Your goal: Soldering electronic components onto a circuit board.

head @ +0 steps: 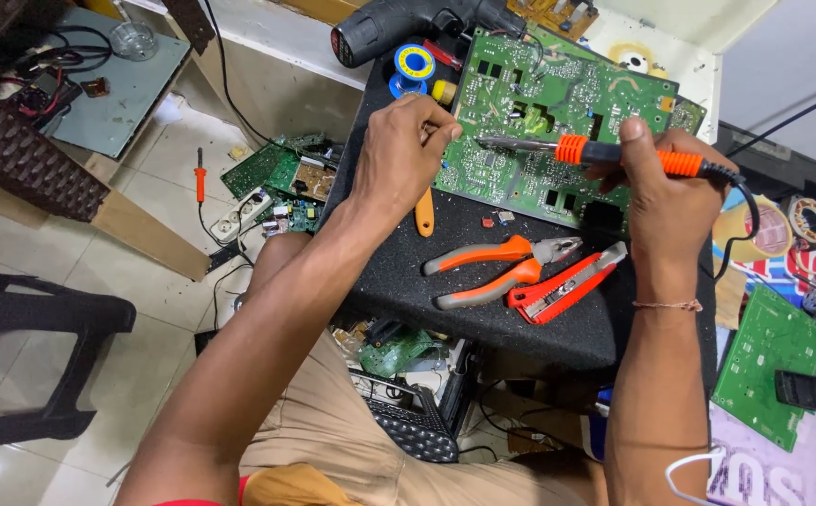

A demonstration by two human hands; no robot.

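A large green circuit board (567, 103) lies on a black foam-topped work surface (483, 309). My right hand (670, 192) grips an orange-and-black soldering iron (614, 153), its metal tip pointing left over the board. My left hand (403, 150) rests at the board's left edge with thumb and fingers pinched together; whether it holds something thin I cannot tell. An orange screwdriver handle (424, 214) sticks out below the left hand.
Orange-handled pliers (502, 267) and a red cutter (567, 286) lie on the foam. A solder spool (415, 64) and a black drill (399, 23) sit at the back. Circuit boards (286, 178) and a power strip (239, 214) litter the floor. Another green board (769, 361) lies right. A black stool (33, 356) stands left.
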